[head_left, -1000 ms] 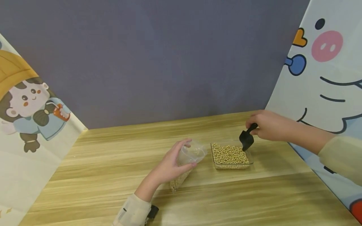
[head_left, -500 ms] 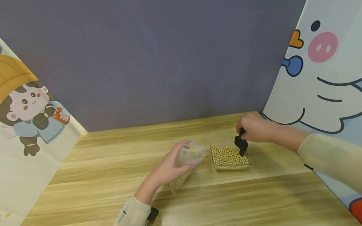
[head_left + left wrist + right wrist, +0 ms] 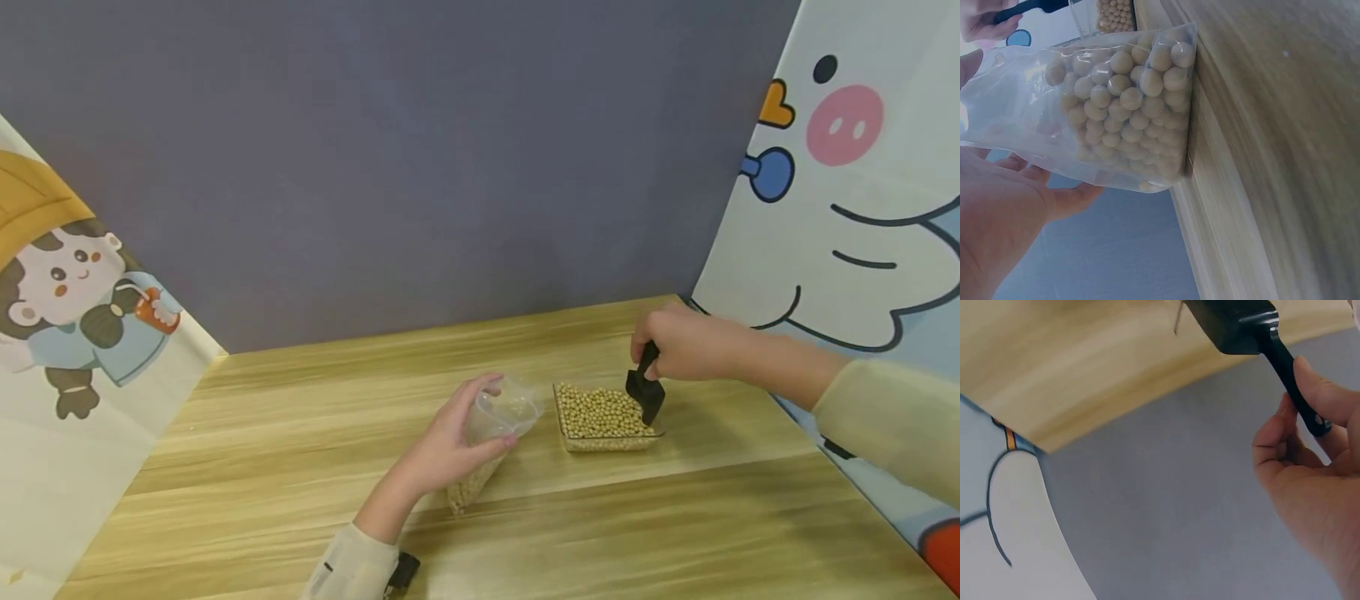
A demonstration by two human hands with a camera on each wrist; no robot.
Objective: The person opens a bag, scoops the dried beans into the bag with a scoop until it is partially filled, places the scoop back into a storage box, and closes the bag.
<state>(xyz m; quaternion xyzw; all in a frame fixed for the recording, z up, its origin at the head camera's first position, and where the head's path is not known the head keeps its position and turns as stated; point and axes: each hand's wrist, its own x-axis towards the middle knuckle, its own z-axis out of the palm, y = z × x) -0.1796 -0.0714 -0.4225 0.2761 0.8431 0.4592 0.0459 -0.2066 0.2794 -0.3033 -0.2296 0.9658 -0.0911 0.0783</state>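
At table (image 3: pixel 600 521) | left hand (image 3: pixel 446 442) holds bag (image 3: pixel 1119 112) | right hand (image 3: pixel 678 340) pinches scoop (image 3: pixel 647 395) | beans (image 3: pixel 597 412): head view, not right wrist

The person wears 2 loose cream sleeves (image 3: pixel 892 425), a small black piece (image 3: pixel 405 571) showing beside the left cuff (image 3: pixel 356 560).

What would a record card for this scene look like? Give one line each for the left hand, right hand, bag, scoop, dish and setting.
Left hand: holds the bag near its mouth
Right hand: grips the scoop by its handle
Bag: clear, mouth open, pale round beans in its lower part, bottom on the table
Scoop: black, tip down at the dish's right side; depth in the beans unclear
Dish: clear, rectangular, holding similar beans
Setting: wood-grain table, grey wall behind, cartoon panels at both sides
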